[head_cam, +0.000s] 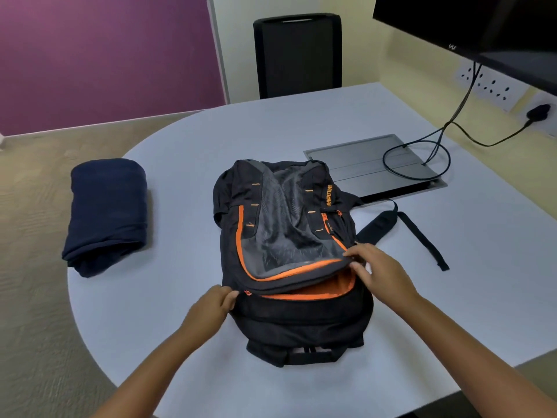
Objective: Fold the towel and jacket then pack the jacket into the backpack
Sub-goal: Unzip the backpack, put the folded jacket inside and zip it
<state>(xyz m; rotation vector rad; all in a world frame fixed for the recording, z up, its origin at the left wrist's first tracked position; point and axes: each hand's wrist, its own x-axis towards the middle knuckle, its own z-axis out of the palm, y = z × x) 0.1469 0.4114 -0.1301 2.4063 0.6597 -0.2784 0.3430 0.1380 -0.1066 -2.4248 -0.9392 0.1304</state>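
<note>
The black and orange backpack (289,251) lies flat on the pale table (180,327), its partly open mouth, with orange lining showing, turned toward the person. The left hand (211,306) sits at the near left corner of that mouth, fingers curled and pinching the fabric just beside a small orange zip pull (247,292). The right hand (379,273) is at the right end of the opening, thumb and fingertips gripping the edge of the upper flap. A folded dark blue cloth (107,214) lies well apart to the left of the left hand, near the table's curved left rim; whether it is the towel or the jacket cannot be told. Beyond the right hand, a loose shoulder strap (422,233) trails across the table. Farther back sits a metal cable hatch (361,167) with a black cable (428,149) looped on it. Bare tabletop lies between the two forearms and on both sides of the backpack, up to the near edge.
</note>
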